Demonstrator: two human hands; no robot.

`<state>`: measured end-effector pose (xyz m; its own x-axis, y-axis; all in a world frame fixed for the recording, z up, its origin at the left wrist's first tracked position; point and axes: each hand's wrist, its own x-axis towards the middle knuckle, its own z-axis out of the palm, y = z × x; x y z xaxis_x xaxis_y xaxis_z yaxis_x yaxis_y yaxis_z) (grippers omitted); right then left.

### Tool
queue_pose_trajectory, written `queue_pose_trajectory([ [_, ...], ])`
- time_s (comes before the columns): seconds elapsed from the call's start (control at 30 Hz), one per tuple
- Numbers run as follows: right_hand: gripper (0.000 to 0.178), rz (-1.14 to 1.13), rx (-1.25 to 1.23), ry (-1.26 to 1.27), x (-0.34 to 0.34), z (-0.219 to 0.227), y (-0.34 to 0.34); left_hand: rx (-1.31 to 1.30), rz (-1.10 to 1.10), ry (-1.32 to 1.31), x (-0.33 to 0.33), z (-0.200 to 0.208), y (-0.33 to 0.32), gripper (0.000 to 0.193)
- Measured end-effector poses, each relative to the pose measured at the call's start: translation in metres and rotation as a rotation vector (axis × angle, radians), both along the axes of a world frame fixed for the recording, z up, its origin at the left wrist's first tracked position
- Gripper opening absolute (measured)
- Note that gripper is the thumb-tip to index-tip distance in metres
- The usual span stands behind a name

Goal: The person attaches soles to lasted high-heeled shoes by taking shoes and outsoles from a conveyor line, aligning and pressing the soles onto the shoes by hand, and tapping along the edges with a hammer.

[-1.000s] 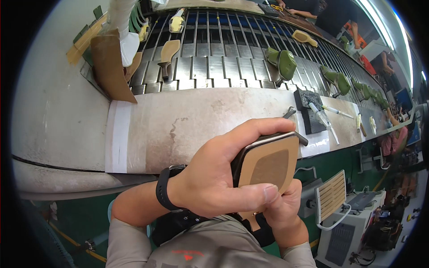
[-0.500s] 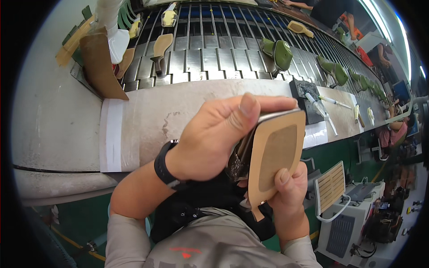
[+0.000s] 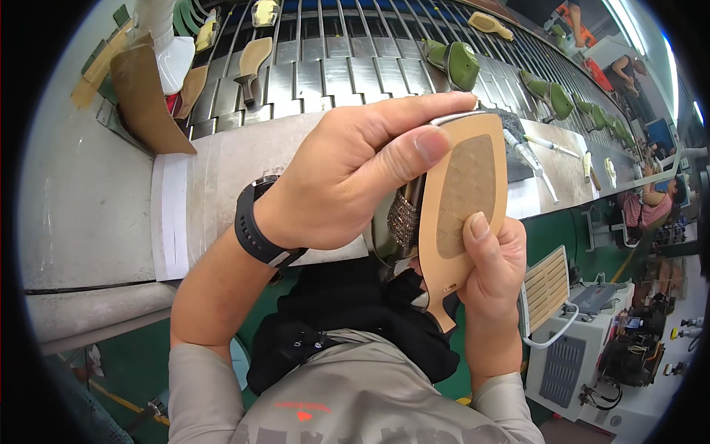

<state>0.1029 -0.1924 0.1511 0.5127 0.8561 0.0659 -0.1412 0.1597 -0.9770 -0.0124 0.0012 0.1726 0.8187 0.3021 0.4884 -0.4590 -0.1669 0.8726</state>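
Observation:
In front of my chest is a shoe [image 3: 406, 222], its tan sole [image 3: 466, 196] turned toward me. The sole has a darker, rough inset panel and a narrow tail at the lower end. Behind it show a glittering dark strap and part of a green shoe last [image 3: 384, 235]. My left hand [image 3: 351, 170] is closed over the top end, fingers along the far edge and thumb beside the tan face. With its thumb pressed on the sole's lower part, my right hand [image 3: 492, 255] grips the shoe from the right. Its other fingers are mostly hidden behind.
A slatted metal conveyor [image 3: 333, 78] runs beyond the pale worktable [image 3: 214, 200]. It carries green lasts [image 3: 460, 65] and tan soles [image 3: 255, 55]. A dark block [image 3: 518, 159] and syringe-like tubes [image 3: 523, 154] lie at right. Brown cardboard [image 3: 140, 100] stands at left; people work far right.
The shoe has risen and turned more upright, showing more of its sole. Both hands keep hold; my left hand has moved up and slightly left. Conveyor items appear shifted left.

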Motion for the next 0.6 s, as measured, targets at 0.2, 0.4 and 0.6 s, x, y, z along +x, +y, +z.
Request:
queue_pose_trajectory([
  [0.2,0.029,0.043,-0.008,0.08,0.002,0.003,0.0,0.007,-0.06,0.067,-0.009,0.002,0.004,0.068],
  [0.4,0.043,-0.012,-0.026,-0.084,-0.006,0.006,0.001,0.009,-0.119,-0.052,-0.009,-0.01,0.003,0.071],
  [0.6,0.036,0.016,0.082,-0.28,-0.022,-0.006,-0.02,-0.201,-0.031,0.012,-0.05,0.009,-0.022,0.058],
])
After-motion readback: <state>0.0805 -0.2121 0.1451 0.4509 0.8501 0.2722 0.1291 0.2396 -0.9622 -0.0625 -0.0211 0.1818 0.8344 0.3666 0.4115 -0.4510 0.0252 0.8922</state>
